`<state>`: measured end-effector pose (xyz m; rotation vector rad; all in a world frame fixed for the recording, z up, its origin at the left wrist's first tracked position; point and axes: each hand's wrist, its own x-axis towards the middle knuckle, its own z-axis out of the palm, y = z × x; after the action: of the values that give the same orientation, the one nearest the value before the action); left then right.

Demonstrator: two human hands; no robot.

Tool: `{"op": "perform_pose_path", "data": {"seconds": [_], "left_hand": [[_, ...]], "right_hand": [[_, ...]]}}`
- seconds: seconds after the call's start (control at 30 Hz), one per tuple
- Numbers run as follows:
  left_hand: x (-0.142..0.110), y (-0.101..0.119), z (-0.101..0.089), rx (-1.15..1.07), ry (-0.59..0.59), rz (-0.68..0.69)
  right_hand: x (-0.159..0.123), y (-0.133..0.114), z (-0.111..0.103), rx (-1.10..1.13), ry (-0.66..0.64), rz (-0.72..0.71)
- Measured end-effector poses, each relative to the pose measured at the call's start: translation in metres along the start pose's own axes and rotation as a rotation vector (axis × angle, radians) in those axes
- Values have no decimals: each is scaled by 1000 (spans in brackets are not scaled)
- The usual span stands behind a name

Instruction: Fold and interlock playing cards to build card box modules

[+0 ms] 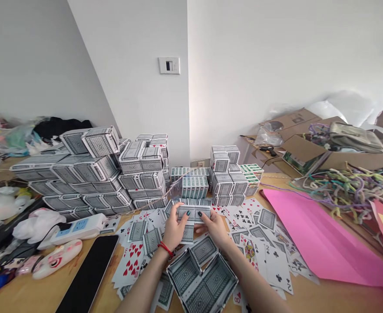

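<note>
Between both hands are grey-backed playing cards (193, 214), held side by side with their backs up. My left hand (174, 229), with a red string on the wrist, grips their left end, thumb on top. My right hand (216, 229) pinches the right end, its thumb also on top; the fingers beneath are partly hidden. Below the hands, between my forearms, sits an open-topped box shape built of folded cards (202, 280). Loose playing cards (133, 260) lie spread on both sides, some face up.
Stacked card blocks (90, 169) rise at the back left, with another stack (229, 178) right of centre. A black tablet-like slab (89, 271) and power strip (79, 229) lie left. Pink paper (315, 243), tangled yarn (348, 191) and a cardboard box (348, 160) occupy the right.
</note>
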<state>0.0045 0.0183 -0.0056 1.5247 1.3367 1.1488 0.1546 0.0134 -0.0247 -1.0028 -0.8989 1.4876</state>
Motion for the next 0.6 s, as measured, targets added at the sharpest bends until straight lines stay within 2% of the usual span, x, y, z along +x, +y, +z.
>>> {"op": "perform_pose_path", "data": {"seconds": [0.47,0.6], "left_hand": [[0,-4,-2,132,96,30],[2,-7,-2,132,145,28]], "right_hand": [[-1,2,-1,-117,-81,13],[1,-11,-4,-225,-116,0]]}}
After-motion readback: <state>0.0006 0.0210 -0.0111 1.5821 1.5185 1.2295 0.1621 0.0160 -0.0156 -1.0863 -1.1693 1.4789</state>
